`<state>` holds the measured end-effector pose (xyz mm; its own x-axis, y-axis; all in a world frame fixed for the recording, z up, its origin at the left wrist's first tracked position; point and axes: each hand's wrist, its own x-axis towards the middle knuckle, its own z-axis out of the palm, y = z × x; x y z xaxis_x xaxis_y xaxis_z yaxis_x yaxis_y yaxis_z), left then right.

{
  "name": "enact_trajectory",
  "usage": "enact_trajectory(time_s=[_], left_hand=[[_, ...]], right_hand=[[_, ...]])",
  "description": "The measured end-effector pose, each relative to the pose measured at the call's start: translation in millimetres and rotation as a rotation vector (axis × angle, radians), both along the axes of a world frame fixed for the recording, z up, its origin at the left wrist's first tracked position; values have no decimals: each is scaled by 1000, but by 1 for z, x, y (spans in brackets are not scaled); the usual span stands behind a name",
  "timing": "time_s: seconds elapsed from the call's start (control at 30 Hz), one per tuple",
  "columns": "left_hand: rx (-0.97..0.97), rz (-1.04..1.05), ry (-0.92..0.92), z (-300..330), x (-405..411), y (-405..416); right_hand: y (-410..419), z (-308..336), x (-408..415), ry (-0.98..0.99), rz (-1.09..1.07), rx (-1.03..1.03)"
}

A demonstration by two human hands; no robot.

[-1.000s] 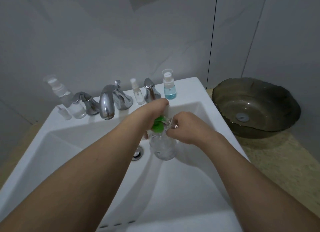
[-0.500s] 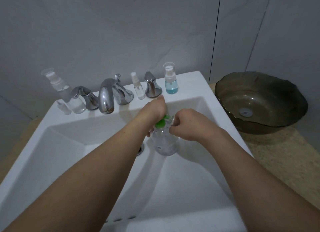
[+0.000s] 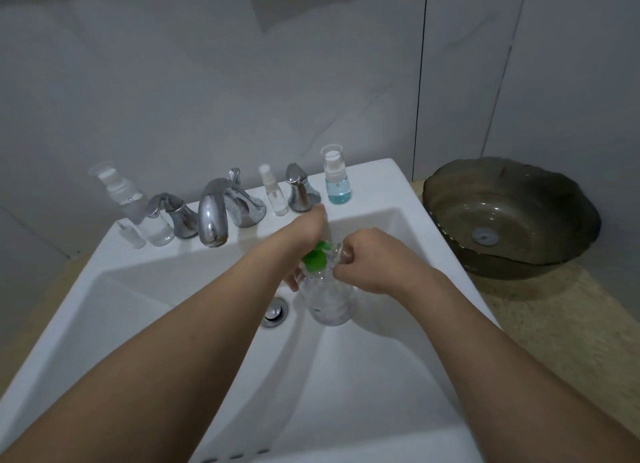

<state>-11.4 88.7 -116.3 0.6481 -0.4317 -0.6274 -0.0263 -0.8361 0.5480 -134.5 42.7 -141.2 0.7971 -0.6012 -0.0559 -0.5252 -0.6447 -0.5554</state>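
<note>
Clear near-upright bottle [image 3: 330, 301], neck up, gripped by left hand [image 3: 300, 236] and right hand [image 3: 367, 259].

Both forearms reach forward — left hand [image 3: 305, 235] and right hand [image 3: 367, 259] close together, fingers curled, gripping.

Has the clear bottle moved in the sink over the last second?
No. The clear bottle stays just right of the drain, as in both earlier pictures; only the camera shifted.
</note>
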Motion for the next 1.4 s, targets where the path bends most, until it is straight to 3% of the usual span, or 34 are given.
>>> enact_trajectory(time_s=[0.53,0.93,1.27,1.4], left_hand=[[53,-53,195,10,12,-2],[5,-31,-96,-11,-1,-7],[6,-14,-46,-9,0,-4],[34,-16,52,0,3,-1]], right_hand=[[1,0,0,-54,-14,42],[-2,-7,1,29,0,90],[-2,-4,0,12,16,78],[-2,-1,0,-43,3,69]])
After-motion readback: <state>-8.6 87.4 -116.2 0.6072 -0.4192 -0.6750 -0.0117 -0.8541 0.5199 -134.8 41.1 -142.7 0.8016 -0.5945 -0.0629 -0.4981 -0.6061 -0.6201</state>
